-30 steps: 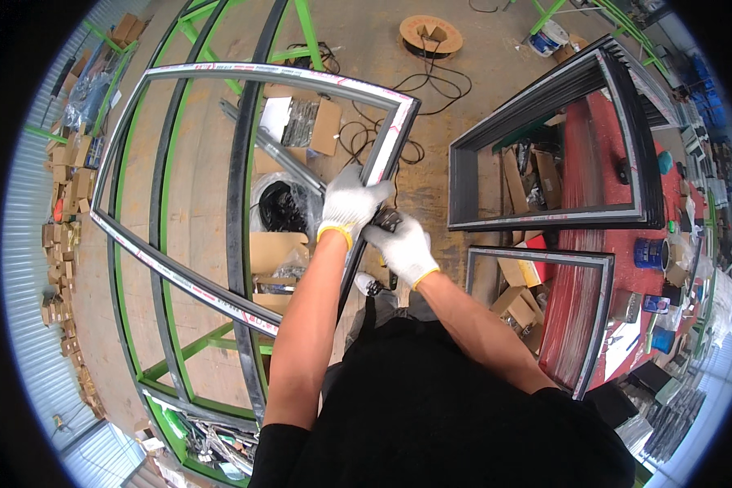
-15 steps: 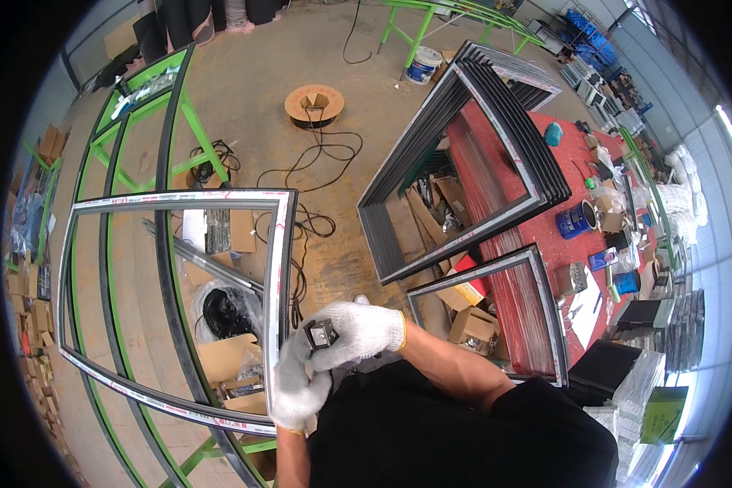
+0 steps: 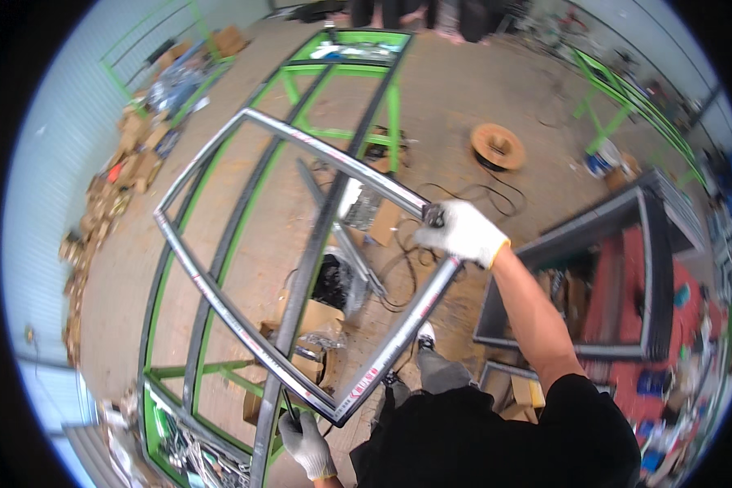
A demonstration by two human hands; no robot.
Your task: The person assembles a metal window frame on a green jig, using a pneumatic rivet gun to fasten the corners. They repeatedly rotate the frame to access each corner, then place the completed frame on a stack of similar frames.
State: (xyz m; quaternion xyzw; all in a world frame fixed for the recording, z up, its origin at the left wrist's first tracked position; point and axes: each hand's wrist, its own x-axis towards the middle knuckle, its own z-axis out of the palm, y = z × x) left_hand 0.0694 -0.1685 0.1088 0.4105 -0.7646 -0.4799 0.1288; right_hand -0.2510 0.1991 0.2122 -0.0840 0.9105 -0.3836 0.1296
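A rectangular window frame (image 3: 211, 294), dark with printed film strips, lies across the rails of a green work stand (image 3: 394, 122). At its far right corner, my right hand (image 3: 468, 232), in a white knit glove, is closed on a small dark block (image 3: 434, 215). The glove hides part of that corner, and I cannot tell how the block sits against it. Below the frame's near corner, my gloved left hand (image 3: 306, 446) wraps around a thin dark rod-like tool (image 3: 288, 403). The tool points up beside the rail; its kind cannot be made out.
Stacked dark frames (image 3: 655, 268) lean by a red-topped table (image 3: 622, 325) on the right. A cable spool (image 3: 498, 146) with loose black cable lies on the floor ahead. Under the stand are cardboard boxes (image 3: 313, 317). Tools and hardware fill a near tray (image 3: 195, 451).
My hands, together around the small block before, have parted. The right has moved to the frame's corner; the left has dropped low and now holds a thin tool. My view has turned left.
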